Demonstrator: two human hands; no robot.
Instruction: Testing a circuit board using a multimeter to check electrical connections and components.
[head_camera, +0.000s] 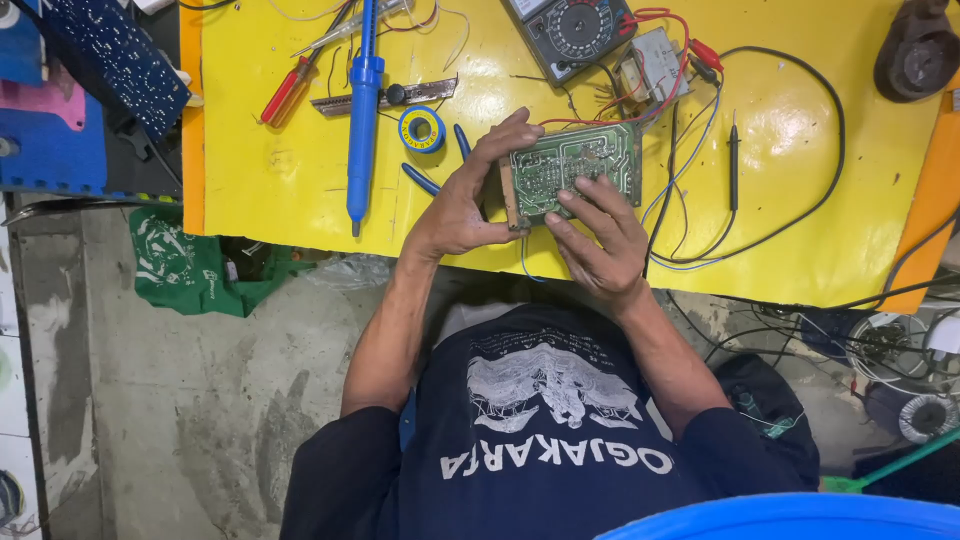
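Observation:
A green circuit board (575, 165) with its solder side up is held over the near part of the yellow table (280, 180). My left hand (465, 200) grips the board's left edge, fingers curled over its top corner. My right hand (600, 240) holds the lower right part, fingers spread flat on the board's face. Red, blue and black wires (690, 110) run from the board to a small transformer (652, 68) behind it.
On the table lie a blue desoldering pump (362, 110), a red-handled screwdriver (285, 92), a solder roll (422, 129), blue-handled pliers (425, 180), an analog multimeter (570, 32) and a black probe (733, 150). A green bag (190, 265) and cable coils (890, 345) sit on the floor.

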